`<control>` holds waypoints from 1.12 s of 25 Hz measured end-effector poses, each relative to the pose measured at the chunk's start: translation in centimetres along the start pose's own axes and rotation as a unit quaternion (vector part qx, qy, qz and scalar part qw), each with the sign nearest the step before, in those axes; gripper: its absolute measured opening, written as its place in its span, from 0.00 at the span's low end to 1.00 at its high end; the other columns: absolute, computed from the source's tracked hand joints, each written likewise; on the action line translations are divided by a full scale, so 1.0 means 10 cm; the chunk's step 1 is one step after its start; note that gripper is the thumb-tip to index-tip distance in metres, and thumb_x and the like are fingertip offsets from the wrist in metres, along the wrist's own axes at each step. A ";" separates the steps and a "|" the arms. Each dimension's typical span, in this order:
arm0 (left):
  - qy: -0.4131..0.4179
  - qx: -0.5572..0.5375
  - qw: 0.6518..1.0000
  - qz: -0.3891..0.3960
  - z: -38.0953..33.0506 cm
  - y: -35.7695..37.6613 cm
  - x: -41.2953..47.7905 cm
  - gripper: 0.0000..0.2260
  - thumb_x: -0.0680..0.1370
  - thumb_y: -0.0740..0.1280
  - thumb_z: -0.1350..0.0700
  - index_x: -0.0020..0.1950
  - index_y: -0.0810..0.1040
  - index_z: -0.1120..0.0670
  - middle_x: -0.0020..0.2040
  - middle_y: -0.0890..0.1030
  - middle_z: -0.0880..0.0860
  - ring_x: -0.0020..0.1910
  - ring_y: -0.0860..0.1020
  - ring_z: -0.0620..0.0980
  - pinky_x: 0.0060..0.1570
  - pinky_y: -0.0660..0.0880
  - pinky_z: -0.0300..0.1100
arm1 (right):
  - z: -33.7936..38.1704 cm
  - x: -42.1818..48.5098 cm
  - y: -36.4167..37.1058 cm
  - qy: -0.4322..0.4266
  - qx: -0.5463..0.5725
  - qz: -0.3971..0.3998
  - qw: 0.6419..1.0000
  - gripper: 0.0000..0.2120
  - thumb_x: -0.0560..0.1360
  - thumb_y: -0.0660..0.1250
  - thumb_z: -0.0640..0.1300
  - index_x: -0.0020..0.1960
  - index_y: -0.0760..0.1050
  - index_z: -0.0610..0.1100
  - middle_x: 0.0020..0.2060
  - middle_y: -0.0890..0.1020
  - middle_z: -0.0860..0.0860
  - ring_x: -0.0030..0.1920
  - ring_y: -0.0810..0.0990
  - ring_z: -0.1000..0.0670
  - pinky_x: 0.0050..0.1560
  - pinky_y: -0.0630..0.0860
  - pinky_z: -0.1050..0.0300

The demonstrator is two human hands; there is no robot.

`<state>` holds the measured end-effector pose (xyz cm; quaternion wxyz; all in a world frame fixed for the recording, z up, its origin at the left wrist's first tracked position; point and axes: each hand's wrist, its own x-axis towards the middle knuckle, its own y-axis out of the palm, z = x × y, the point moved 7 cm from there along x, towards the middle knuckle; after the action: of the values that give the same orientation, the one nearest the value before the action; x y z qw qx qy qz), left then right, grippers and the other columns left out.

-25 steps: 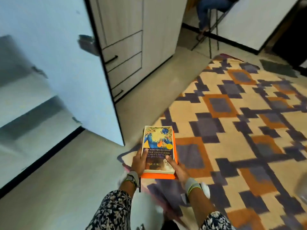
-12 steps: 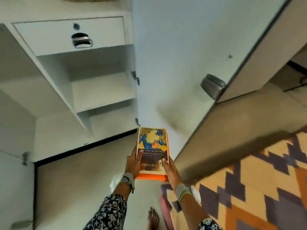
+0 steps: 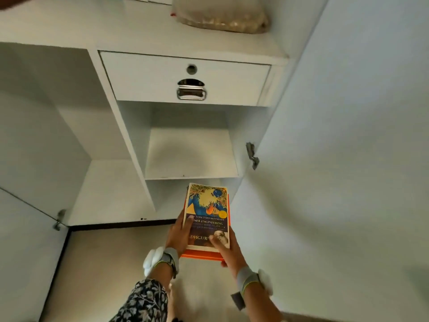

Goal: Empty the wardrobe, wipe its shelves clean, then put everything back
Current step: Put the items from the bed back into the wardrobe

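1. Low before the open wardrobe (image 3: 120, 126), both hands hold a book stack (image 3: 207, 228) out flat. Its far end reaches the front edge of the lowest right-hand compartment.
2. The stack is two books. A paperback (image 3: 206, 205) with a blue and yellow cover lies on top. An orange book (image 3: 200, 256) lies beneath it and shows only as a thin border along the right side and the near end.
3. The left hand (image 3: 177, 237) grips the stack's left edge towards the near corner. Its thumb lies straight across the cover, over the start of the title lettering. The other fingers pass under the stack and are hidden.
4. The right hand (image 3: 229, 251) grips the near right corner. Its thumb presses on the cover beside the small portrait, and the rest of the hand wraps under the orange book.
5. Both forearms reach forward from the bottom of the view, drawing closer together towards the books. Each wrist wears a grey band with a white lump on its outer side. A patterned sleeve (image 3: 144, 300) covers the left forearm.
6. Just beyond the stack is a white shelf (image 3: 190, 156). Above that is a closed drawer (image 3: 148, 77) with a metal handle (image 3: 191, 91). A clear bag (image 3: 222, 17) lies on the board above the drawer.
7. The wardrobe door (image 3: 336, 159) stands open on the right, with a hinge (image 3: 251, 155) at its inner edge.
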<state>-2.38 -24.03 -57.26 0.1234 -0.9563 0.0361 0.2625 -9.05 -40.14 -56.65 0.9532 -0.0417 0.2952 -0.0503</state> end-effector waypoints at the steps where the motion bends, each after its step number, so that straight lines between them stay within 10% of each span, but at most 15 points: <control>1: -0.005 0.000 1.000 -0.011 0.01 -0.10 0.23 0.16 0.75 0.57 0.34 0.62 0.66 0.32 0.54 0.79 0.57 0.48 0.82 0.54 0.50 0.80 0.50 | 0.10 0.21 0.10 -0.001 -0.010 0.006 1.000 0.43 0.55 0.69 0.71 0.67 0.64 0.58 0.51 0.82 0.53 0.47 0.81 0.51 0.31 0.72 0.62; 5: -0.023 0.020 0.999 -0.027 0.13 -0.42 1.40 0.22 0.68 0.52 0.26 0.61 0.62 0.24 0.56 0.78 0.55 0.51 0.79 0.57 0.57 0.76 0.56 | 0.59 1.11 0.50 0.008 -0.033 0.044 0.998 0.46 0.55 0.70 0.70 0.69 0.63 0.56 0.53 0.81 0.50 0.49 0.83 0.49 0.34 0.78 0.60; 13: -0.034 0.018 0.995 -0.087 -0.40 -1.06 2.59 0.22 0.79 0.55 0.40 0.71 0.65 0.46 0.60 0.78 0.57 0.59 0.75 0.59 0.63 0.70 0.51 | 0.99 2.64 1.12 0.053 0.008 0.101 0.993 0.42 0.60 0.75 0.58 0.70 0.62 0.53 0.59 0.77 0.45 0.51 0.82 0.43 0.41 0.81 0.52; 17: -0.068 0.000 0.993 -0.092 -0.27 -1.14 3.06 0.31 0.71 0.52 0.32 0.70 0.66 0.46 0.60 0.77 0.59 0.59 0.75 0.61 0.63 0.70 0.53 | 1.01 3.10 1.25 0.075 0.031 0.101 0.992 0.34 0.66 0.74 0.53 0.68 0.62 0.54 0.60 0.75 0.43 0.52 0.80 0.41 0.41 0.82 0.50; 28: -0.108 -0.171 0.925 -0.322 -0.16 -1.22 3.22 0.21 0.79 0.60 0.58 0.72 0.63 0.58 0.70 0.62 0.61 0.68 0.64 0.62 0.67 0.63 0.50 | 1.11 4.23 1.80 0.010 0.034 0.070 0.997 0.33 0.71 0.73 0.44 0.71 0.62 0.54 0.62 0.75 0.46 0.58 0.77 0.39 0.45 0.81 0.47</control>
<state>27.72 -12.80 -69.68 0.0387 -0.8890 -0.3326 0.3124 33.23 -26.79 -73.10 0.9523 0.0123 0.3050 0.0055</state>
